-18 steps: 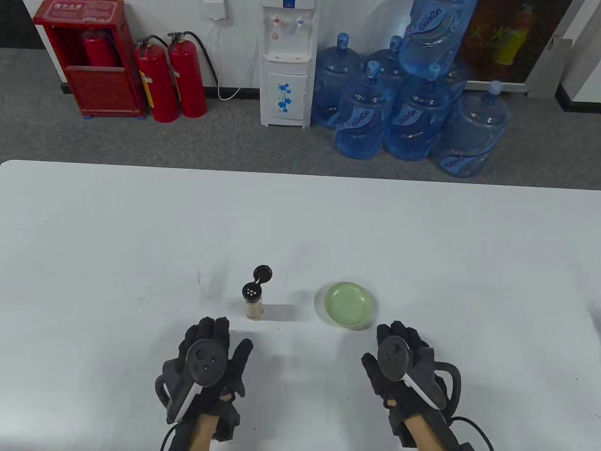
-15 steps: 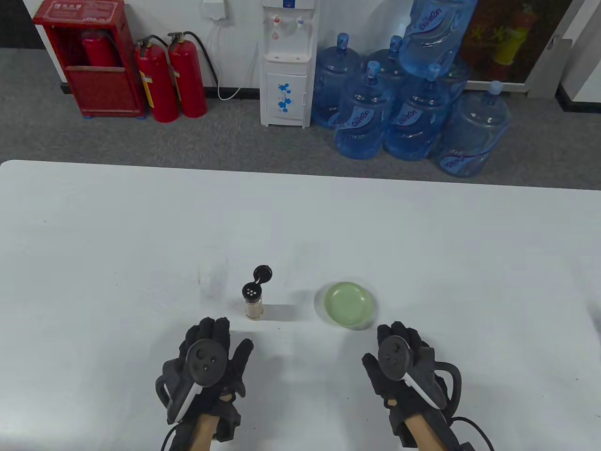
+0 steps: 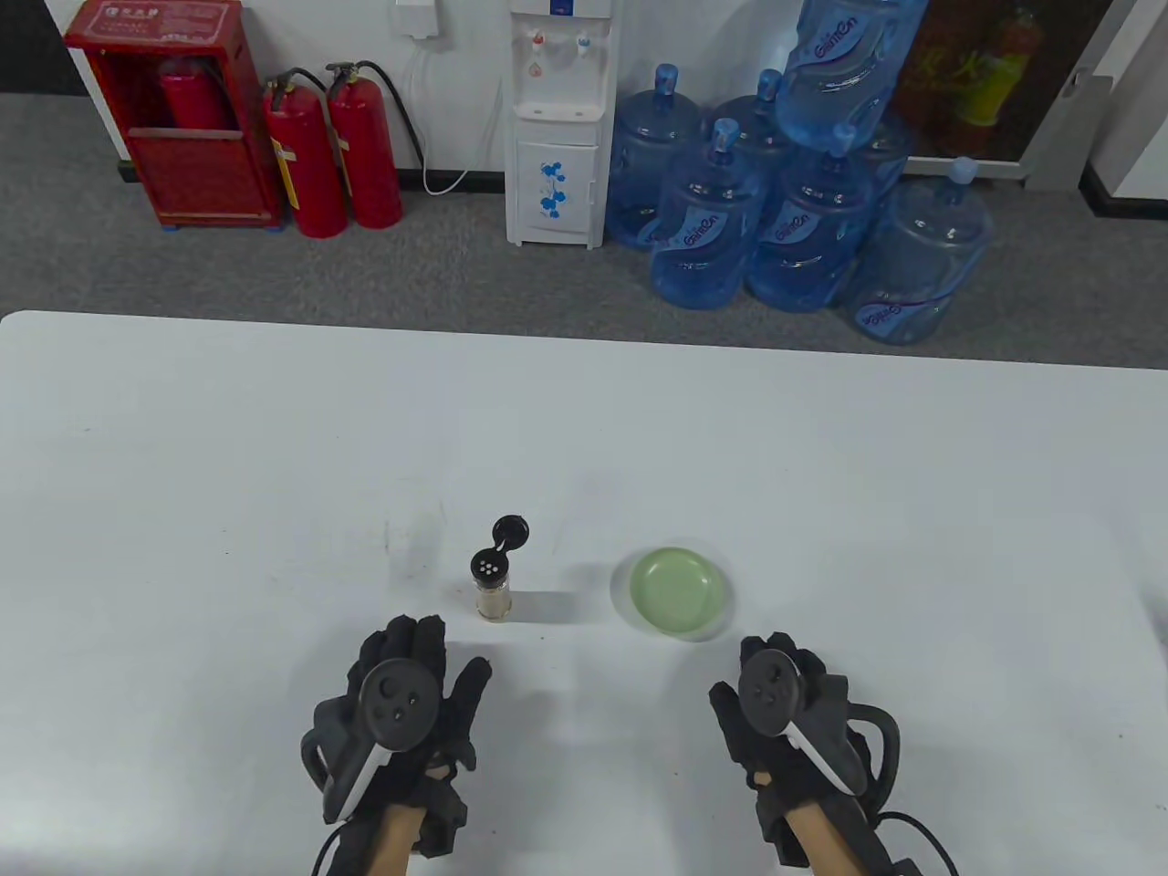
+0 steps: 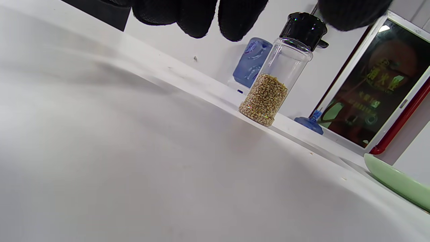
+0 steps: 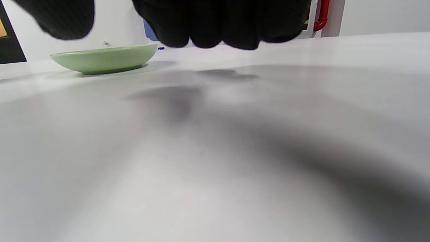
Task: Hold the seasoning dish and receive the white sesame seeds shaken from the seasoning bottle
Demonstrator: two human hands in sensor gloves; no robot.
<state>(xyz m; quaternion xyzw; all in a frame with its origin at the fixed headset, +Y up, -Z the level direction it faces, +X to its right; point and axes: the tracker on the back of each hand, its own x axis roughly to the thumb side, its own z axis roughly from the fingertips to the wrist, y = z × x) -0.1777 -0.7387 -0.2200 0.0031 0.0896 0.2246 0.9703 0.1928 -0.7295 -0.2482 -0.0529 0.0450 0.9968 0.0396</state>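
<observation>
A small clear seasoning bottle [image 3: 493, 589] with sesame seeds stands upright on the white table [image 3: 274, 474], its black flip cap open. In the left wrist view the bottle [image 4: 275, 77] is about a third full. A pale green seasoning dish [image 3: 679, 593] sits empty to its right, also seen low at the table in the right wrist view [image 5: 104, 59]. My left hand [image 3: 415, 657] rests just short of the bottle, fingers relaxed, holding nothing. My right hand [image 3: 785, 662] lies near the dish's right side, apart from it, fingers loosely curled and empty.
Beyond the table's far edge stand a water dispenser [image 3: 558, 119], several blue water jugs [image 3: 803, 210], two fire extinguishers [image 3: 333, 151] and a red cabinet [image 3: 178, 114]. The dish rim [image 4: 396, 181] shows at the right of the left wrist view.
My right hand has drawn back a little toward the near edge. The left hand, the bottle and the dish have not moved.
</observation>
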